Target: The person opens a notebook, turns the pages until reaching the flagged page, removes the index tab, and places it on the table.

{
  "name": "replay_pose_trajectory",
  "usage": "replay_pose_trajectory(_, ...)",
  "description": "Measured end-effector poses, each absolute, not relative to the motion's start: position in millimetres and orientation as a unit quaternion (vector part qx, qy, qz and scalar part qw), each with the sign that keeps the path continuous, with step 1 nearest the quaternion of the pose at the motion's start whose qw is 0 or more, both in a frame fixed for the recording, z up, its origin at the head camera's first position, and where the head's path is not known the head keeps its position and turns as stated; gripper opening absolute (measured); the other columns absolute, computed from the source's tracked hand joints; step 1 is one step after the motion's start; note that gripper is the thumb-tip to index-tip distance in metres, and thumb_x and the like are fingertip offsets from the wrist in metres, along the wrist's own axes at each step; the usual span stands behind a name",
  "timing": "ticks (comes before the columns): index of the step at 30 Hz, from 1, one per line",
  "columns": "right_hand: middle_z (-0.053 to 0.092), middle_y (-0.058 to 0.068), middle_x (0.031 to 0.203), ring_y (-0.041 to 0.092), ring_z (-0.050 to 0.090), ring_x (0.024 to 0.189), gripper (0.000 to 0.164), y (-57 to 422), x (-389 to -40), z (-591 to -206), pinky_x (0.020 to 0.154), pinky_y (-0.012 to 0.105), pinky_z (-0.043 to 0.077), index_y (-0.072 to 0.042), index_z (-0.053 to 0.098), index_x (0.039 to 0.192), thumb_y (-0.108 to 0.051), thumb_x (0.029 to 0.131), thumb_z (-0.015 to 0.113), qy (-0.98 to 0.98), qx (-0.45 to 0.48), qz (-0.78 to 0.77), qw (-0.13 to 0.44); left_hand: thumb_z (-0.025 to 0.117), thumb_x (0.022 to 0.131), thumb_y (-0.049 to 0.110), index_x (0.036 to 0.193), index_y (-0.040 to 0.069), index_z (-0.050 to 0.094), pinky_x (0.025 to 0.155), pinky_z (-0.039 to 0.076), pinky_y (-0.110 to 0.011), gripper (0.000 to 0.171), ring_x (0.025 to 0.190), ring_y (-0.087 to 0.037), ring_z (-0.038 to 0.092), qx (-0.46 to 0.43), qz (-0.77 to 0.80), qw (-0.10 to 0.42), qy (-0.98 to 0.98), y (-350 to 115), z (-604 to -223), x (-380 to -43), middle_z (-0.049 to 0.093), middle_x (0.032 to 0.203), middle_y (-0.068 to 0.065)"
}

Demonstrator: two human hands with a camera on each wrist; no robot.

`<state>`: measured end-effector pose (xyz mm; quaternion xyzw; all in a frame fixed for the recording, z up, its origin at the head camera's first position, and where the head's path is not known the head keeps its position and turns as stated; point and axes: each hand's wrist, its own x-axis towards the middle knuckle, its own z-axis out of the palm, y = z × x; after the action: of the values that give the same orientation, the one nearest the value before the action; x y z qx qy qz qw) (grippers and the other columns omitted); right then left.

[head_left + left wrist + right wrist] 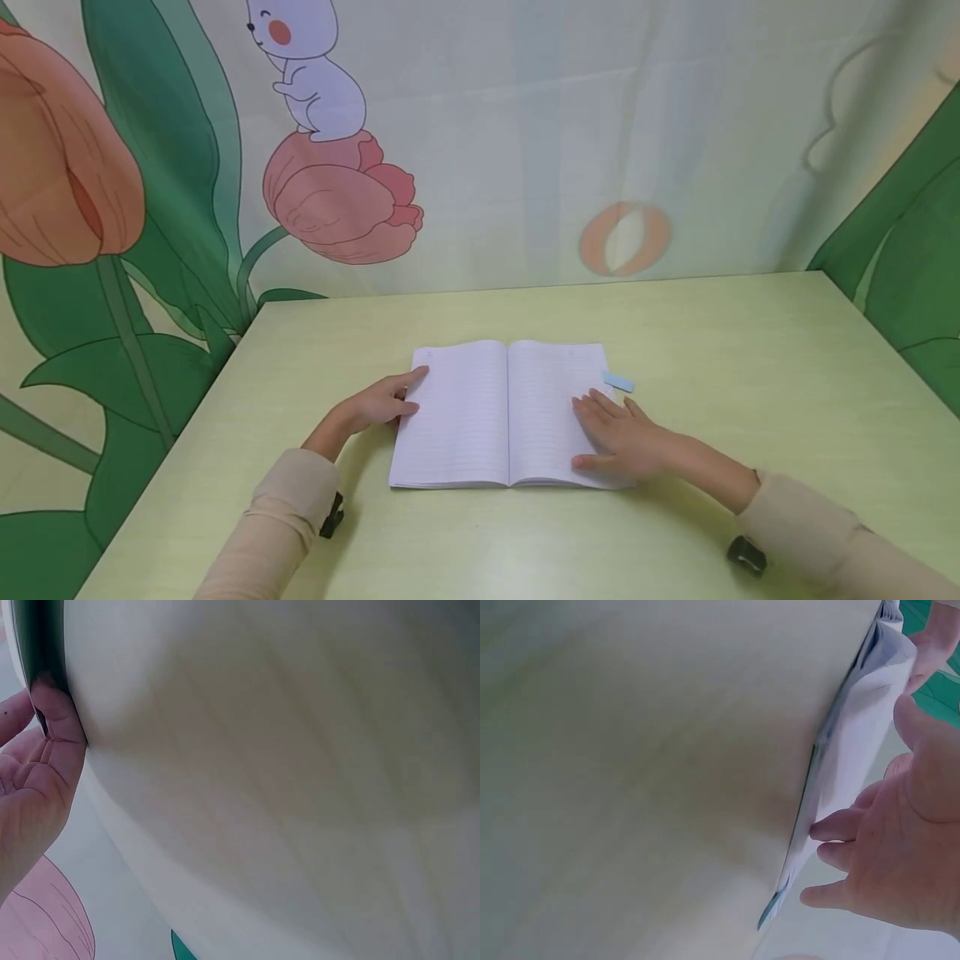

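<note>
An open notebook (465, 417) with blank ruled pages lies on the table. At its left edge, my left hand (380, 402) grips the pages, with forefinger and thumb over the paper. The left wrist view shows a finger of that hand (56, 727) tucked beneath the dark cover. My right hand (626, 437) rests on the right page with its fingers spread and straight. Seen from the right wrist, this hand (900, 832) lies along the notebook's page edges (855, 742). A light blue tab (618, 382) sticks out from the notebook's right side, just beyond the fingertips.
The pale yellow-green table (720, 333) extends around the notebook on all sides. Behind it hangs a cloth backdrop (495, 150) printed with tulips and a white animal. Dark wrist straps or clips (747, 556) show beneath the beige sleeves.
</note>
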<state>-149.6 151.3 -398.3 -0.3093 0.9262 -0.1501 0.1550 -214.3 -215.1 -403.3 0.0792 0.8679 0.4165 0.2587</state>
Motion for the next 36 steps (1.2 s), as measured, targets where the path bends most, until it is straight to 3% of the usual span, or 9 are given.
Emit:
replay_pose_trajectory(14, 0.009, 0.015, 0.15, 0.032, 0.004, 0.136, 0.077, 114.2, -154.6, -399.0, 0.1, 0.06, 0.004, -0.001, 0.009, 0.145, -0.049, 0.093, 0.039, 0.897, -0.344, -0.206, 0.184, 0.051, 0.089, 0.002, 0.145, 0.01, 0.023, 0.061, 0.033, -0.029, 0.063, 0.068, -0.02, 0.039, 0.078, 0.413, 0.258, 0.87, -216.0, -405.6, -216.8, 0.036, 0.084, -0.008)
replay_pose_trajectory(18, 0.004, 0.008, 0.152, 0.027, 0.001, 0.137, 0.078, 95.7, -158.4, -399.3, 0.101, 0.059, 0.002, -0.006, 0.004, 0.146, -0.05, 0.093, 0.039, 0.886, -0.36, -0.218, 0.194, 0.048, 0.092, 0.006, 0.146, 0.01, 0.02, 0.063, 0.037, -0.029, 0.06, 0.07, -0.02, 0.044, 0.076, 0.422, 0.264, 0.864, -214.8, -403.6, -215.4, 0.039, 0.118, -0.017)
replay_pose_trajectory(21, 0.003, 0.004, 0.152, 0.025, 0.0, 0.137, 0.077, 80.0, -158.0, -398.6, 0.101, 0.058, 0.001, -0.009, 0.005, 0.147, -0.05, 0.093, 0.04, 0.876, -0.38, -0.221, 0.2, 0.041, 0.098, 0.019, 0.147, 0.01, 0.013, 0.063, 0.041, -0.029, 0.057, 0.07, -0.02, 0.046, 0.079, 0.433, 0.276, 0.855, -216.0, -403.4, -215.1, 0.021, 0.144, -0.016)
replay_pose_trajectory(23, 0.003, 0.002, 0.152, 0.023, 0.0, 0.137, 0.075, 70.2, -155.6, -397.9, 0.101, 0.058, 0.001, -0.011, 0.007, 0.147, -0.05, 0.093, 0.04, 0.867, -0.396, -0.22, 0.206, 0.036, 0.099, 0.032, 0.147, 0.012, 0.007, 0.062, 0.043, -0.031, 0.059, 0.068, -0.02, 0.047, 0.077, 0.45, 0.288, 0.842, -216.0, -404.9, -215.4, 0.017, 0.146, -0.015)
replay_pose_trajectory(28, 0.009, -0.001, 0.151, 0.02, 0.002, 0.137, 0.068, 50.3, -145.7, -392.6, 0.102, 0.057, 0.004, -0.013, 0.015, 0.147, -0.051, 0.094, 0.036, 0.836, -0.453, -0.206, 0.233, 0.02, 0.095, 0.054, 0.146, 0.011, 0.011, 0.059, 0.046, -0.034, 0.067, 0.069, -0.022, 0.055, 0.067, 0.482, 0.317, 0.814, -214.7, -405.3, -217.2, 0.049, 0.107, -0.018)
replay_pose_trajectory(30, 0.012, -0.001, 0.151, 0.02, 0.004, 0.137, 0.066, 45.4, -142.0, -390.8, 0.103, 0.057, 0.005, -0.013, 0.019, 0.146, -0.051, 0.094, 0.034, 0.826, -0.471, -0.194, 0.243, 0.016, 0.093, 0.06, 0.14, 0.003, 0.025, 0.061, 0.046, -0.034, 0.074, 0.072, -0.022, 0.056, 0.058, 0.478, 0.322, 0.815, -214.2, -403.9, -217.7, 0.053, 0.092, -0.016)
replay_pose_trajectory(31, 0.014, -0.001, 0.15, 0.019, 0.005, 0.137, 0.065, 43.6, -140.7, -390.3, 0.103, 0.056, 0.007, -0.013, 0.02, 0.146, -0.051, 0.094, 0.033, 0.823, -0.478, -0.186, 0.244, 0.015, 0.092, 0.062, 0.136, 0.0, 0.03, 0.062, 0.046, -0.033, 0.078, 0.073, -0.022, 0.056, 0.05, 0.477, 0.323, 0.816, -214.1, -402.9, -217.5, 0.055, 0.092, -0.016)
replay_pose_trajectory(33, 0.017, 0.0, 0.15, 0.02, 0.006, 0.137, 0.064, 41.5, -139.2, -389.1, 0.103, 0.056, 0.008, -0.012, 0.023, 0.145, -0.051, 0.095, 0.033, 0.821, -0.485, -0.174, 0.245, 0.017, 0.091, 0.062, 0.142, 0.001, 0.018, 0.062, 0.046, -0.033, 0.08, 0.072, -0.021, 0.055, 0.048, 0.476, 0.322, 0.817, -214.7, -402.0, -218.0, 0.053, 0.096, -0.018)
replay_pose_trajectory(36, 0.018, 0.001, 0.149, 0.02, 0.008, 0.137, 0.063, 42.5, -140.4, -387.1, 0.103, 0.055, 0.01, -0.012, 0.025, 0.145, -0.049, 0.095, 0.033, 0.821, -0.489, -0.173, 0.239, 0.037, 0.095, 0.047, 0.146, 0.006, 0.006, 0.062, 0.045, -0.032, 0.072, 0.068, -0.021, 0.054, 0.048, 0.469, 0.314, 0.824, -215.0, -402.4, -218.7, 0.05, 0.103, -0.021)
